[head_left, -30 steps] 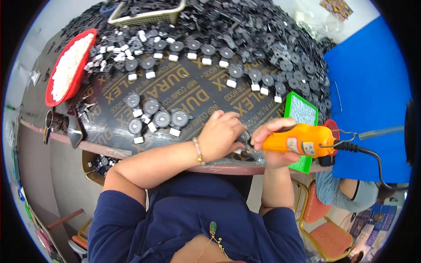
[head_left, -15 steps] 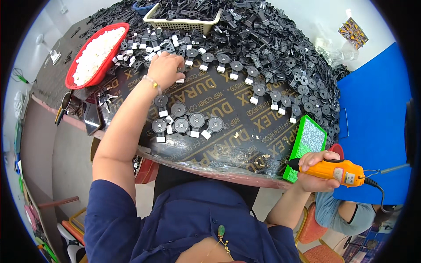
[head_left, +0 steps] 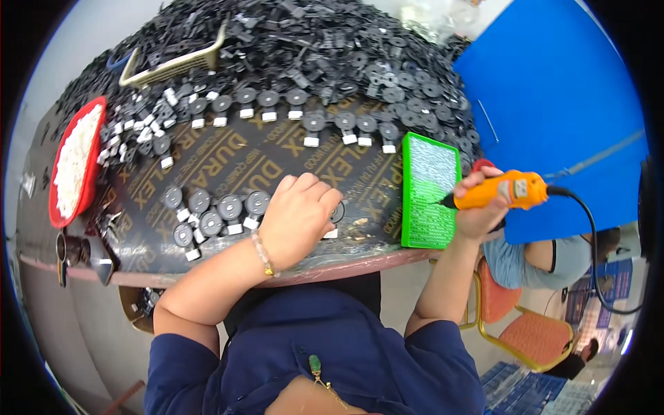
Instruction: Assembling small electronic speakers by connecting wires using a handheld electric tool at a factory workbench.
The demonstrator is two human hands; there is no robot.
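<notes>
My left hand [head_left: 299, 216] is above the table's near middle, its fingers closed on a black round plastic part [head_left: 337, 211] with a white block; the hand covers much of the part. In my right hand [head_left: 478, 211] is an orange electric screwdriver [head_left: 508, 191], held level. Its dark tip points left, over the green screw tray [head_left: 407, 190], which is filled with small silvery screws in its far portion. Left of my left hand lies a cluster of similar round parts [head_left: 211, 223] with white blocks. More of them form a row [head_left: 268, 98] farther back.
A huge heap of black plastic parts [head_left: 297, 41] spreads across the back, around a cream basket [head_left: 173, 70]. At left stands a red basket [head_left: 90, 183] of white pieces. A blue panel [head_left: 546, 117] rises at right, with another person's arm [head_left: 553, 268] below it.
My left hand has come from the back row toward the near edge with a round part. The screwdriver tip has moved from the tray's near left corner to over the tray. The view has shifted rightward.
</notes>
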